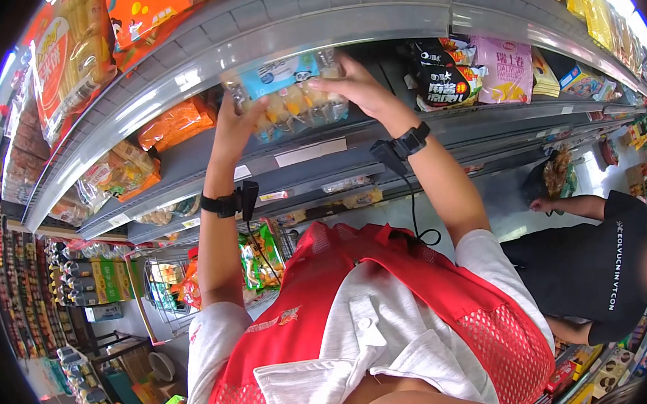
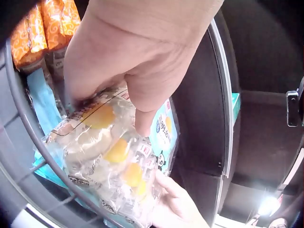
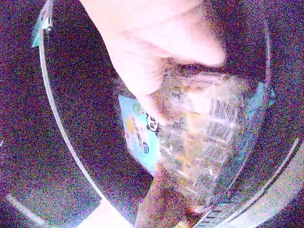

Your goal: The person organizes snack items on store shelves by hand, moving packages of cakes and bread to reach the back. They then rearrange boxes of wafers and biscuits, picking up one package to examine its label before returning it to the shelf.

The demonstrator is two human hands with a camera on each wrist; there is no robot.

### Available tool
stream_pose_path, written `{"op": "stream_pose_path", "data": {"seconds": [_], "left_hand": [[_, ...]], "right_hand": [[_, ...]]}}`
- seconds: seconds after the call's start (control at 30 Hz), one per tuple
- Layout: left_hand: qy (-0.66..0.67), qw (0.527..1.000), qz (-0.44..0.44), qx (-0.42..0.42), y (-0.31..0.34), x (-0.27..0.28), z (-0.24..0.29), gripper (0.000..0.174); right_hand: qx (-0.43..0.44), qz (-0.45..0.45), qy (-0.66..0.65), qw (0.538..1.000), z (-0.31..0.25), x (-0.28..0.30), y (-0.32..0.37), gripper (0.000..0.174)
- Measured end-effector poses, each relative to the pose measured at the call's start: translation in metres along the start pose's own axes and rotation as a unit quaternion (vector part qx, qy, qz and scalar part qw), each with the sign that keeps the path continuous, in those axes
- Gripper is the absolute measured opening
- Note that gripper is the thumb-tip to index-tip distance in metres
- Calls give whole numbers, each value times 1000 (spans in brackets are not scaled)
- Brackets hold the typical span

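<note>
A dark gray shelf holds bags of food. Look at the black bag. Right next to it, on its right side, is 1 pink bag. Past that, going right, are 1 yellow bag and some blue packs. Far to the left of the black bag is an orange bag. Even farther left of it are see-through bags.
</note>
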State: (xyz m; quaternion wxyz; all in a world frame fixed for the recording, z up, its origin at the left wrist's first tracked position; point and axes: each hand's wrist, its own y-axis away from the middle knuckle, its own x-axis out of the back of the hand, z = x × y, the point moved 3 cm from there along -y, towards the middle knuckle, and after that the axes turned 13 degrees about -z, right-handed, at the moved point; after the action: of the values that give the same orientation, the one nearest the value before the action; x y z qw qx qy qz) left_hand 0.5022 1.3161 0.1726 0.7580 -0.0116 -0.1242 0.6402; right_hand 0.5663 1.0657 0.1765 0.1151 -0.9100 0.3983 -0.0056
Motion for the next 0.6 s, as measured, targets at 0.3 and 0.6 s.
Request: {"op": "stream_pose_path", "data": {"seconds": [0.3, 0.6], "left_hand": [[11, 996, 83, 23, 37, 50, -4, 36], [-84, 985, 148, -30, 40, 49, -16, 39]], "right_hand": [[-20, -50, 17, 998, 12, -50, -39, 87], [-12, -44, 107, 993, 14, -55, -21, 86]]}}
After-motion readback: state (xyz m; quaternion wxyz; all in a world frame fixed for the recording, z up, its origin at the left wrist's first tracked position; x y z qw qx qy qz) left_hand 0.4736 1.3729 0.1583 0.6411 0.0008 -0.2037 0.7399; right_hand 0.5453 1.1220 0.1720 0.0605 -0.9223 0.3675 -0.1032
